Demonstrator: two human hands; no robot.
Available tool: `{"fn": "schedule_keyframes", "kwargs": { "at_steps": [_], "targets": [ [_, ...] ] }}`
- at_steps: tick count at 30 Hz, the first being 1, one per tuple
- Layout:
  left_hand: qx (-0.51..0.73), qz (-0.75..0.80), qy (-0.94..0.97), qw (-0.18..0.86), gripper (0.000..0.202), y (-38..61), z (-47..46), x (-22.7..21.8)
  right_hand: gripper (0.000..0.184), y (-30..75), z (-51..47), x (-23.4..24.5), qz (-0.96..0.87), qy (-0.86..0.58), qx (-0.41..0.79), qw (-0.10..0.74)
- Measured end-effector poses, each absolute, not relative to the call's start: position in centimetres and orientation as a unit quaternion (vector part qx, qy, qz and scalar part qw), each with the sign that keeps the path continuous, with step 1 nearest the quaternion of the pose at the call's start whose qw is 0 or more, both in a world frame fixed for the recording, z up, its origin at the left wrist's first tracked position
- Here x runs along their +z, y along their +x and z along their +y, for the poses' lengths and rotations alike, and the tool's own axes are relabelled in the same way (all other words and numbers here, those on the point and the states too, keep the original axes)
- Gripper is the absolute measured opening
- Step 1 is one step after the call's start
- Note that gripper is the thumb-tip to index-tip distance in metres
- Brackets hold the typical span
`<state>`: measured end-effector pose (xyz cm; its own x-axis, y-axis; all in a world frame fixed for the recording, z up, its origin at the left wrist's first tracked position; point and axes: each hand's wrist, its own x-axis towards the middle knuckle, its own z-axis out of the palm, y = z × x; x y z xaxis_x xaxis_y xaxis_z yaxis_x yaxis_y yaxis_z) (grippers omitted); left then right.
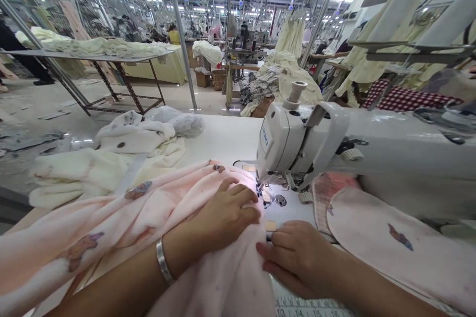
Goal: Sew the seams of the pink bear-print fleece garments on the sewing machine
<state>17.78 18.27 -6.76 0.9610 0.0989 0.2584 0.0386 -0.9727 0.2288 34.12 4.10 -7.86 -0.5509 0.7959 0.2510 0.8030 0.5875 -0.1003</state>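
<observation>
A pale pink fleece fabric (141, 218) with small printed figures lies across the white sewing table (219, 136). My left hand (226, 213), with a silver bangle on the wrist, lies flat on the fabric, fingers stretched toward the needle area (266, 193) of the white sewing machine (316, 143). My right hand (297, 255) curls at the fabric's edge just in front of the needle, fingertips pinching the pink cloth beside a small tan label (271, 226).
Cream and white fleece pieces (111, 158) are piled at the table's left. Cut pink panels (390, 237) lie under the machine arm on the right. A ruler strip (312, 309) runs along the near edge. Worktables, racks and hanging garments fill the factory floor behind.
</observation>
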Motion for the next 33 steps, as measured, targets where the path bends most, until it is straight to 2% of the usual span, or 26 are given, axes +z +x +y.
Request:
{"fn": "schedule_keyframes", "kwargs": {
  "at_steps": [6, 10, 15, 18, 27, 33],
  "targets": [
    [0.124, 0.001, 0.984, 0.127, 0.02, 18.2, 19.1, -7.1, 0.021, 34.4, 4.2, -8.4, -0.879, -0.445, -0.023, 0.169],
    [0.121, 0.034, 0.981, 0.146, 0.023, 18.7, 19.5, -6.5, 0.021, 34.3, 4.6, -8.4, -0.869, -0.464, -0.039, 0.169],
    [0.094, 0.083, 0.974, 0.189, 0.017, 18.3, 18.6, -5.1, 0.02, 34.3, 4.5, -8.2, -0.868, -0.466, -0.038, 0.167],
    [0.077, 0.088, 0.976, 0.182, 0.019, 18.1, 18.4, -5.2, 0.018, 34.5, 4.6, -8.3, -0.865, -0.471, -0.042, 0.166],
    [0.133, 0.102, 0.977, 0.134, 0.02, 19.7, 21.2, -6.3, 0.025, 35.5, 6.0, -8.7, -0.807, -0.553, -0.101, 0.181],
    [0.114, 0.12, 0.977, 0.131, 0.023, 19.7, 20.9, -4.9, 0.027, 35.8, 5.8, -8.8, -0.771, -0.599, -0.108, 0.187]
  ]
}}
